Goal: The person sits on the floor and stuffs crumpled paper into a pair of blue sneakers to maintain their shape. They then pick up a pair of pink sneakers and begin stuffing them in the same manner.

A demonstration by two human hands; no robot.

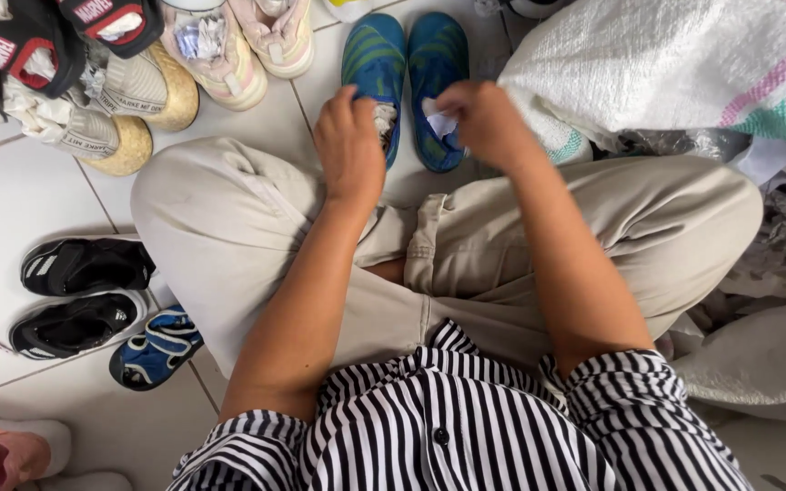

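Head view: I'm judging stuffing underway, left hand [349,145] gripping the left blue shoe [375,68], right hand [484,118] pinching crumpled paper [438,118] over its mate [438,82]; pushing paper deeper seems next.

Black-and-white striped buttoned shirt [448,427], short sleeves, beige trousers [247,218].

The scene is evenly and brightly lit by soft daylight; only faint shadows are cast on the white floor tiles [11,209], and slight softness is seen at the edges.
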